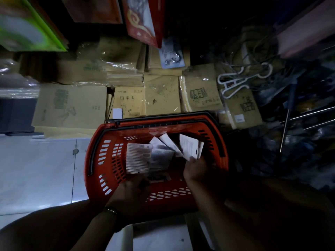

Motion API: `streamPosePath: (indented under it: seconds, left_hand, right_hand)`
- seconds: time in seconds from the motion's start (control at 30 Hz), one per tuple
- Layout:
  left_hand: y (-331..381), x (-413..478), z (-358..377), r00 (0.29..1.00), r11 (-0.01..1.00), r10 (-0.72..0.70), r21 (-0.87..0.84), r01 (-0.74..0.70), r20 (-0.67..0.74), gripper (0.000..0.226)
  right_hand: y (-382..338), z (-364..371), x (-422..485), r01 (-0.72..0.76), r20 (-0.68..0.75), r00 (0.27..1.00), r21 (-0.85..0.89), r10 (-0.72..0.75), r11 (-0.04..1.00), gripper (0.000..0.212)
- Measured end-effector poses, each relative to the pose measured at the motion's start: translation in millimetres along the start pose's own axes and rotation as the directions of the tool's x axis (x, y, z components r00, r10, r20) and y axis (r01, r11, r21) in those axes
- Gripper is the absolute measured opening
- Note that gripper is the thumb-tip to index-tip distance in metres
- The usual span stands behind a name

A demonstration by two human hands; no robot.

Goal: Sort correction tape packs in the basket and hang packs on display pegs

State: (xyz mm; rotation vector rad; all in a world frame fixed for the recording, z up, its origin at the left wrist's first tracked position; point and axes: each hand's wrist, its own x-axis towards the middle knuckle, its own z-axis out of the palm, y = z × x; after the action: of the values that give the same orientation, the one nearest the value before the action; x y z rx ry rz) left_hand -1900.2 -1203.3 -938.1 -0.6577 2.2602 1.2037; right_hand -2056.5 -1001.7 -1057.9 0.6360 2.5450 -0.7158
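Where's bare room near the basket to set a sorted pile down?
The pale floor left of the red basket is bare, up to the notebook stacks beyond. Right of the basket is crowded: cables, white hangers. Inside, packs, left hand and right hand fill the middle.

The left hand (129, 192) reaches into the red basket (102, 160) with its fingers (140, 180) lost in shadow, so whether they grip anything cannot be told. The right hand (195, 169) covers the lower ends of the correction tape packs (189, 147) it pinches, and their print is too small to read. Both forearms (253, 205) run off the bottom edge. A green board (30, 28) at upper left is blurred and cut by the edge; a red box (143, 20) is cut by the top edge; the heap (299, 151) at right is too dark to make out
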Motion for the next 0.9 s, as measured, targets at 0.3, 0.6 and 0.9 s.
streamPosePath:
  seconds: [0.3,0.6,0.9]
  left_hand:
    - [47.4,-22.6,-16.4,0.972,0.989,0.078,-0.104,-0.103,-0.221,0.055]
    - [107.1,-72.9,-60.3,0.897,0.935,0.313,0.268,-0.233,-0.314,0.130]
    - [148.9,-127.2,-86.6,0.829,0.844,0.414,-0.183,-0.504,-0.376,0.083]
  right_hand:
    - [-52.9,-111.1,-100.2,0.235,0.016,0.969,0.234,-0.245,0.943,0.034]
    - [-89.9,-189.0,-175.6,0.489,0.199,0.790,0.364,-0.580,0.792,0.048]
    - [-113.3,-262.4,-238.3,0.250,0.349,0.605,0.771,-0.716,0.586,0.032]
